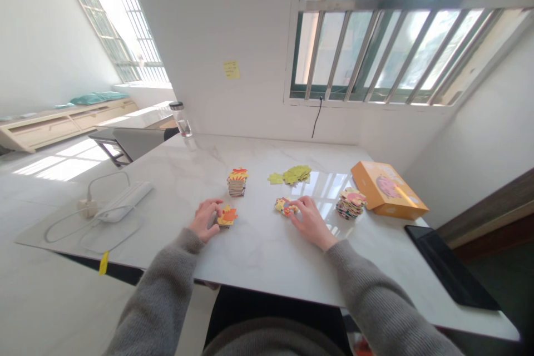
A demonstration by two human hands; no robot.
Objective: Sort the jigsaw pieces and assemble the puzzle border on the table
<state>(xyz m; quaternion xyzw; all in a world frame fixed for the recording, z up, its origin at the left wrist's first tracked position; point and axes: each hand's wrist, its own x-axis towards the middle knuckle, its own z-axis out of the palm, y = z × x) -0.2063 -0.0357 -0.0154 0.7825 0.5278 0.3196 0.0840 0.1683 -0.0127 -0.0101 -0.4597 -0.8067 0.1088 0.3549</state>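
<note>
On the marbled table (258, 258), I have a short stack of pieces (227, 214) at the left hand (206, 219), fingers curled, and a patterned pile (283, 205) at the right hand (311, 222), fingers bent; I can't tell whether either grips. Beyond sit a taller stack (237, 183) and green pieces (297, 174).

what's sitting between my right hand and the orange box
In the head view, a stack of puzzle pieces stands between your right hand and the orange box.
</note>
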